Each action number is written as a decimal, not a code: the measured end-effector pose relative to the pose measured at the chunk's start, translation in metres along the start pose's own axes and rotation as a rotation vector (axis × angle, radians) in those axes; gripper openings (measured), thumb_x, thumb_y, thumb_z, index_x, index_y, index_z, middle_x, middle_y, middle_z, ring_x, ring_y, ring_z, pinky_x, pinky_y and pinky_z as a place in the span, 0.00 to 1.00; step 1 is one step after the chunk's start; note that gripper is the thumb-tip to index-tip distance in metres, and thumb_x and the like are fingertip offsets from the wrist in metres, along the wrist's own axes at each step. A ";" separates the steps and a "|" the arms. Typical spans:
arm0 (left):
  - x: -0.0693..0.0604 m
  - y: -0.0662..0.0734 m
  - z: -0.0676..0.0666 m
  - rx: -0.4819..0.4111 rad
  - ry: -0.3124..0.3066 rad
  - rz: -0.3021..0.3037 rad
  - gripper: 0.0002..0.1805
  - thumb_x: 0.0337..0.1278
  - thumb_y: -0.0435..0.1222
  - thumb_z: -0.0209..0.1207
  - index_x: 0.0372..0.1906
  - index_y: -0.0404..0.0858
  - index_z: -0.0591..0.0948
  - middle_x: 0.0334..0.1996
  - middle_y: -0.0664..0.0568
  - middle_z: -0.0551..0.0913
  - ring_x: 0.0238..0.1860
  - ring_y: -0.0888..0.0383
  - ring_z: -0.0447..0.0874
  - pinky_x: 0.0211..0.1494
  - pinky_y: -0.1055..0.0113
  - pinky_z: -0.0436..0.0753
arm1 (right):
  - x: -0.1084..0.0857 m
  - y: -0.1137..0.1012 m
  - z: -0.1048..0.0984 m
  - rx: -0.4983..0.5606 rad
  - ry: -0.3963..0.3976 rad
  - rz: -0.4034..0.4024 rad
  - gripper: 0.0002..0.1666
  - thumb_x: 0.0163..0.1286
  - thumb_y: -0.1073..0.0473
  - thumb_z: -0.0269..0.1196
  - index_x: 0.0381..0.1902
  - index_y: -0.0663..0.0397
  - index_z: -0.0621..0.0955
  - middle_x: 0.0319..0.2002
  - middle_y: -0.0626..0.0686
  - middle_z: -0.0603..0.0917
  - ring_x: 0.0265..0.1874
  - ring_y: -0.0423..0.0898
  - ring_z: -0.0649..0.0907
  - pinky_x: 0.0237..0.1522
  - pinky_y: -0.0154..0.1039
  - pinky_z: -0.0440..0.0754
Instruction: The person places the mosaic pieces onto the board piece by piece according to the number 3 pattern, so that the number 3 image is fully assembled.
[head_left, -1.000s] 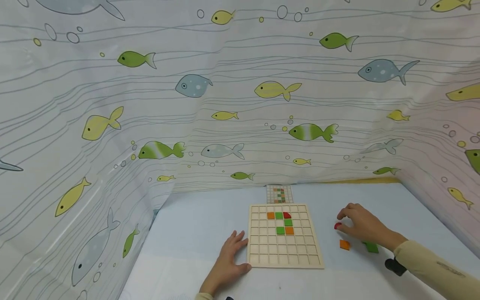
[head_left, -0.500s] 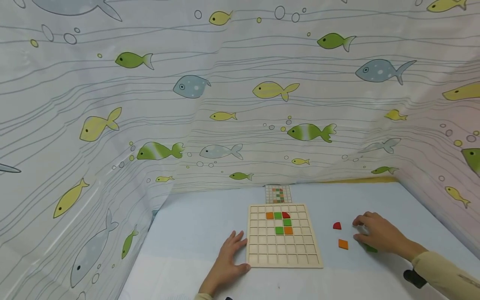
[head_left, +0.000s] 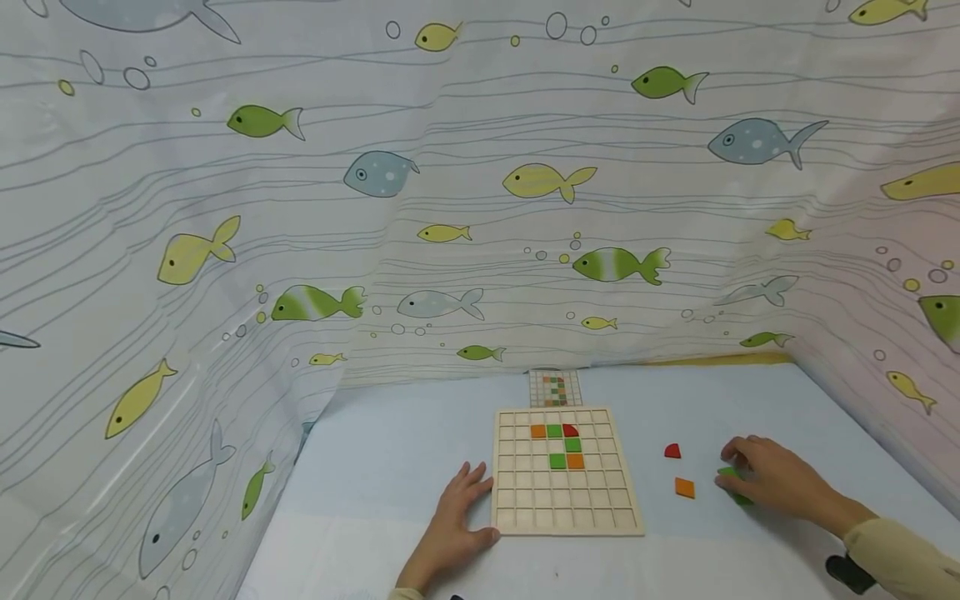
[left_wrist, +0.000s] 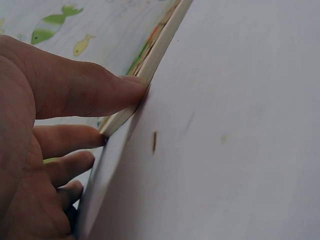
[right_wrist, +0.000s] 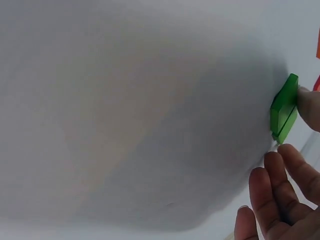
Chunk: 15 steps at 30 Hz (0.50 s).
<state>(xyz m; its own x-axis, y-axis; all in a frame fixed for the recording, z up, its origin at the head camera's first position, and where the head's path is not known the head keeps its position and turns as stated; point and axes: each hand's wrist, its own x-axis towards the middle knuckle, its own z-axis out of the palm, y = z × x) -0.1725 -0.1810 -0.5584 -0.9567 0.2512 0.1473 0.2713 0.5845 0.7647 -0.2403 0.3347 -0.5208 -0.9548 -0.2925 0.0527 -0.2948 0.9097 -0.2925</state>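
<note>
A wooden grid board (head_left: 566,500) holds orange, green and red tiles in its upper half. At its lower left corner rests my left hand (head_left: 453,525); in the left wrist view the thumb (left_wrist: 100,92) presses the board's edge (left_wrist: 167,42), fingers spread. Right of the board, my right hand (head_left: 780,479) is over green pieces (head_left: 738,492), partly hiding them. In the right wrist view its thumb touches the green pieces (right_wrist: 285,107), and the other fingertips lie just beside them, not closed round them.
A red rounded piece (head_left: 672,451) and an orange tile (head_left: 685,487) lie between the board and my right hand. Behind the board stands a small pattern card (head_left: 555,388). A fish-printed curtain (head_left: 465,208) surrounds the white table (head_left: 360,500).
My right hand has left the red piece and moved right and slightly down to the green pieces. The red piece stays on the table. My left hand keeps its place at the board.
</note>
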 end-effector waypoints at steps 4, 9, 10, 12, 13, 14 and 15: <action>-0.001 0.002 0.000 -0.004 -0.005 -0.011 0.42 0.41 0.38 0.74 0.69 0.34 0.79 0.80 0.39 0.68 0.83 0.27 0.51 0.80 0.22 0.49 | -0.004 0.004 -0.001 0.019 -0.020 0.040 0.26 0.62 0.41 0.76 0.43 0.55 0.84 0.33 0.45 0.82 0.34 0.42 0.79 0.34 0.41 0.81; 0.000 0.001 0.000 0.008 -0.004 0.003 0.41 0.42 0.39 0.74 0.69 0.33 0.79 0.80 0.40 0.69 0.83 0.28 0.52 0.80 0.23 0.50 | -0.007 0.008 -0.001 0.038 -0.058 0.106 0.26 0.63 0.39 0.75 0.41 0.55 0.84 0.29 0.45 0.80 0.31 0.42 0.76 0.30 0.39 0.77; 0.000 0.001 0.000 0.011 -0.001 0.007 0.41 0.42 0.39 0.74 0.69 0.33 0.79 0.80 0.39 0.69 0.83 0.28 0.52 0.80 0.23 0.51 | -0.007 0.008 -0.001 0.046 -0.065 0.118 0.25 0.63 0.39 0.75 0.40 0.55 0.84 0.29 0.45 0.80 0.30 0.43 0.76 0.30 0.40 0.77; 0.000 0.001 0.000 0.008 0.002 0.009 0.41 0.42 0.39 0.74 0.69 0.33 0.79 0.80 0.39 0.69 0.83 0.28 0.52 0.80 0.23 0.51 | -0.007 0.007 -0.002 0.062 -0.073 0.134 0.24 0.64 0.41 0.75 0.39 0.55 0.84 0.29 0.45 0.80 0.30 0.43 0.76 0.30 0.39 0.76; 0.000 0.001 0.000 0.007 0.003 0.009 0.41 0.42 0.39 0.74 0.69 0.33 0.79 0.79 0.39 0.69 0.83 0.28 0.52 0.80 0.23 0.51 | -0.007 0.007 -0.002 0.069 -0.074 0.134 0.23 0.64 0.42 0.75 0.39 0.55 0.84 0.29 0.45 0.80 0.31 0.43 0.76 0.30 0.39 0.76; 0.000 0.002 0.000 0.005 0.003 0.006 0.41 0.42 0.39 0.74 0.69 0.33 0.79 0.80 0.39 0.69 0.83 0.28 0.52 0.80 0.23 0.51 | -0.008 0.007 -0.002 0.079 -0.074 0.132 0.22 0.65 0.43 0.74 0.39 0.55 0.84 0.29 0.45 0.81 0.31 0.43 0.76 0.31 0.39 0.77; -0.001 0.002 0.000 0.005 0.002 0.004 0.41 0.42 0.39 0.73 0.69 0.33 0.79 0.80 0.39 0.69 0.83 0.28 0.52 0.80 0.23 0.51 | -0.008 0.007 -0.002 0.085 -0.072 0.130 0.21 0.65 0.44 0.74 0.39 0.55 0.84 0.29 0.45 0.81 0.31 0.43 0.77 0.31 0.38 0.77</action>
<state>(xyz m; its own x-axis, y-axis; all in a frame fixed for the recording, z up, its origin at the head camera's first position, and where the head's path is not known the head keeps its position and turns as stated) -0.1714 -0.1799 -0.5573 -0.9558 0.2520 0.1516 0.2756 0.5877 0.7607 -0.2351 0.3436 -0.5213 -0.9787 -0.1970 -0.0586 -0.1616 0.9139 -0.3724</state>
